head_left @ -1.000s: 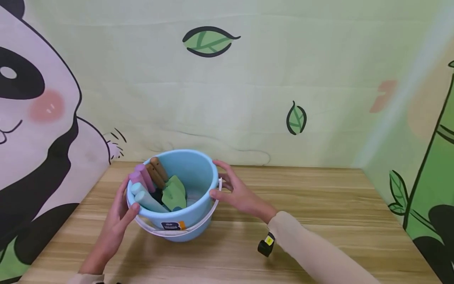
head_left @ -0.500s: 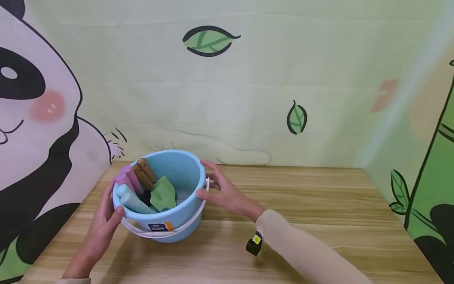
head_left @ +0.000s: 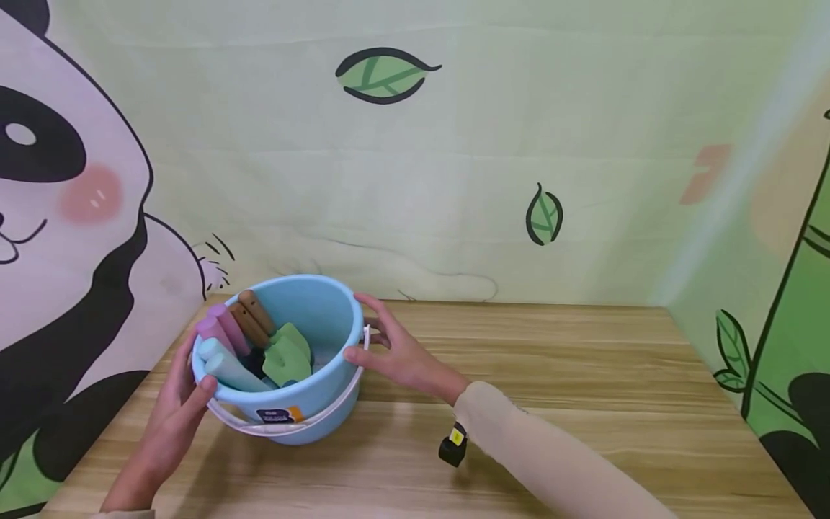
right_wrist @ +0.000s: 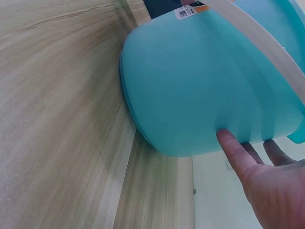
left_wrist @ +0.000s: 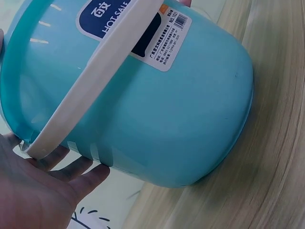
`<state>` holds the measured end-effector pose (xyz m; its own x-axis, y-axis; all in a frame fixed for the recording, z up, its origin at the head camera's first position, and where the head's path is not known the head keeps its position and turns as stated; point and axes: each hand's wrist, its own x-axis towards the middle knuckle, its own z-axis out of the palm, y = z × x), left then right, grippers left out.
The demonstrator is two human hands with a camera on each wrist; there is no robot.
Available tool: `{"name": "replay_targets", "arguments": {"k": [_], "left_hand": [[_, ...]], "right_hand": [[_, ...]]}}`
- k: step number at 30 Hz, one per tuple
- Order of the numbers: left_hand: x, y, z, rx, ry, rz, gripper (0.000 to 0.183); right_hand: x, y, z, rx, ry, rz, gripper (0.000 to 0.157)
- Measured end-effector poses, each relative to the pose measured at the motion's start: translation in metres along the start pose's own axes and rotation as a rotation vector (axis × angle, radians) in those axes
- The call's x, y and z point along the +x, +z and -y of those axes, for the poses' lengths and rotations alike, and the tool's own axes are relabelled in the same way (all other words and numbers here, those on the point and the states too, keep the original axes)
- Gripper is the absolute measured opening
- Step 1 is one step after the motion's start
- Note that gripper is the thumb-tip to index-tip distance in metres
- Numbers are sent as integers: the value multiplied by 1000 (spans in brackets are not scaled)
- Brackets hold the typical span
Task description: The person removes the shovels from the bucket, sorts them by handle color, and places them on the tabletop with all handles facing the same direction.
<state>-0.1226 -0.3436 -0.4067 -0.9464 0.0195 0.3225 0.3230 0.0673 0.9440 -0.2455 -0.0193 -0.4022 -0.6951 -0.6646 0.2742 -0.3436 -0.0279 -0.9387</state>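
Observation:
A light blue plastic bucket [head_left: 318, 398] stands upright on the wooden table, its white handle [head_left: 259, 429] hanging down at the front. Inside lean several hand tools: brown handles [head_left: 251, 321], purple handles [head_left: 227, 331], light blue handles [head_left: 233, 371] and a green trowel blade [head_left: 287, 357]. My left hand [head_left: 165, 425] holds the bucket's left side, thumb at the rim and fingers around the outer wall. On the opposite side my right hand [head_left: 398, 353] grips near the rim, thumb in front; its fingertips press the wall in the right wrist view. The tools' lower ends are hidden.
The wood-grain table [head_left: 551, 360] runs back to a pale green cloth backdrop [head_left: 467, 130] printed with a panda and leaves. A small black device with a yellow label [head_left: 454, 443] shows beneath my right wrist.
The bucket has moved left across the table with both hands on it, quickly at first and less in the last half second. Its tools have travelled along with it.

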Motion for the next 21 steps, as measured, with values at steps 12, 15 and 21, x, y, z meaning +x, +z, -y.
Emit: {"name": "replay_targets", "arguments": {"k": [12,15,21], "left_hand": [[1,1,-3,15,-11,-3,68],[2,0,-2,-13,-7,8,68],[4,-3,0,-41,-23,21,70]], "right_hand": [[3,0,-1,-15,-9,5,89],[4,0,-3,-14,-3,1,89],[5,-1,-3,-13,14,-6,90]]}}
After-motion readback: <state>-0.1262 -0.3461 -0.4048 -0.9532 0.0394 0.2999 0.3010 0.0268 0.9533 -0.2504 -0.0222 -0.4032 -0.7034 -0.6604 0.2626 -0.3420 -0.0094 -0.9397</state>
